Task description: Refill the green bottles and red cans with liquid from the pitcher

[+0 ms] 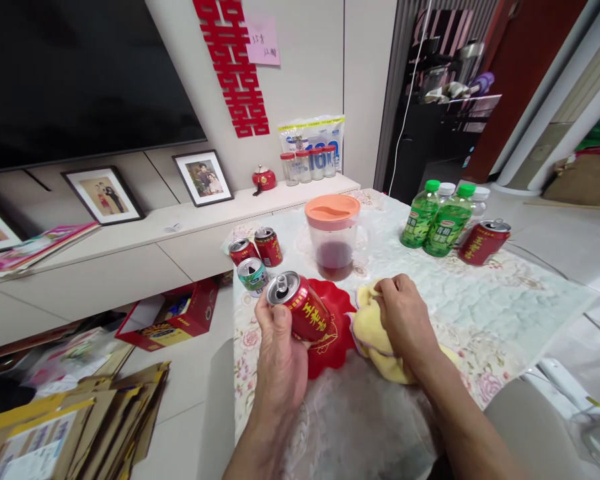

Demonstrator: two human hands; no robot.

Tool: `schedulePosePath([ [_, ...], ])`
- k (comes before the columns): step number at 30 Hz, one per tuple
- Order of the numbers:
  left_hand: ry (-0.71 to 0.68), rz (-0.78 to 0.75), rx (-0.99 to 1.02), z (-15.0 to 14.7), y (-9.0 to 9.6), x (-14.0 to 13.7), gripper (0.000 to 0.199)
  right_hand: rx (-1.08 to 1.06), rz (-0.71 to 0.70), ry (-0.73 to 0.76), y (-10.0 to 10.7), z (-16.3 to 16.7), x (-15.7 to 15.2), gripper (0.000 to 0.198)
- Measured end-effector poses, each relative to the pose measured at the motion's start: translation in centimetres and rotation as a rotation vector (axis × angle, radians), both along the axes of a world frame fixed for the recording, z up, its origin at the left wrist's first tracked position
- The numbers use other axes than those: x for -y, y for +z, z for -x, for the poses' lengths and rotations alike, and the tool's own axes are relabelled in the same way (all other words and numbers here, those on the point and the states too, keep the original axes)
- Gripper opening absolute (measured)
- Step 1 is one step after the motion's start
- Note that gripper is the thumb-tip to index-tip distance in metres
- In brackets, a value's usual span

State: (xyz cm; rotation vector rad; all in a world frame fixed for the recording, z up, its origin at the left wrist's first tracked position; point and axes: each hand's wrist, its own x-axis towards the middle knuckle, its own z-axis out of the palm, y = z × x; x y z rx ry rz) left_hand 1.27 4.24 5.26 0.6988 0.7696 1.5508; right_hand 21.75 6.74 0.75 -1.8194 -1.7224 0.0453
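My left hand (277, 360) is wrapped round a red drink can (311, 313) with gold characters, tilted, its tab raised and its top opened. Under and behind the can lies a red scalloped plate (337, 343) with a gold pattern. My right hand (405, 313) pinches a yellow cloth (373, 327) with a purple edge, just right of the plate. Beyond the plate stands a clear pitcher (334, 257) with an orange lid and dark liquid in its bottom.
Two red cans (269, 247) and a green-white can (253, 277) stand at the table's left edge. Green-labelled bottles (445, 227) and another red can (484, 241) stand at the right. A flowered tablecloth (510, 300) covers the table. Flattened cardboard (100, 427) lies on the floor.
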Motion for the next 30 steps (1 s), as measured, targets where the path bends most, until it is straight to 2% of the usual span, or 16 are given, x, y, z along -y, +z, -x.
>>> schedulePosePath([
  [3, -0.045, 0.029, -0.015, -0.5, 0.0, -0.1, 0.054, -0.034, 0.033, -0.006, -1.2, -0.3, -1.1, 0.02],
  [5, -0.091, 0.044, -0.02, -1.0, 0.0, -0.3, 0.059, -0.067, 0.047, 0.034, -1.1, -0.6, -1.4, 0.02],
  [7, -0.142, 0.055, -0.02, -1.6, -0.1, -0.5, 0.059, -0.101, 0.022, 0.071, -0.3, -1.0, -1.1, 0.024],
  [10, -0.208, 0.06, -0.045, -2.4, -0.2, -0.7, 0.057, -0.155, -0.058, 0.125, 2.1, -1.0, 0.5, 0.028],
  [12, -0.209, 0.052, -0.111, -3.0, -0.5, -0.6, 0.059, -0.221, -0.07, 0.219, 3.8, -0.3, 1.8, 0.028],
  [13, -0.196, 0.047, -0.158, -3.2, -0.7, -0.4, 0.061, -0.322, -0.045, 0.32, 4.4, 0.2, 2.5, 0.036],
  [15, -0.155, 0.051, -0.255, -3.5, -1.0, -0.1, 0.065, -0.462, 0.058, 0.444, 5.2, 1.5, 3.3, 0.076],
  [16, -0.16, 0.055, -0.287, -3.6, -1.1, 0.1, 0.067, -0.498, 0.098, 0.451, 5.3, 2.1, 3.5, 0.092],
  [18, -0.173, 0.061, -0.299, -3.8, -1.2, 0.4, 0.067, -0.545, 0.126, 0.428, 5.3, 3.1, 3.4, 0.104],
  [22, -0.234, -0.001, -0.256, -4.1, -1.0, 0.6, 0.076, -0.642, 0.076, 0.373, 5.2, 3.2, 3.2, 0.101],
  [26, -0.283, -0.065, -0.276, -4.4, -2.0, 0.9, 0.081, -0.88, -0.026, 0.332, 5.7, 1.7, 3.8, 0.097],
  [28, -0.235, -0.115, -0.379, -4.8, -3.2, 1.4, 0.072, -0.976, -0.091, 0.303, 5.9, 0.5, 4.1, 0.09],
  [30, -0.111, -0.227, -0.517, -5.5, -4.6, 2.2, 0.062, -0.992, -0.164, 0.235, 5.7, -1.3, 4.1, 0.083],
])
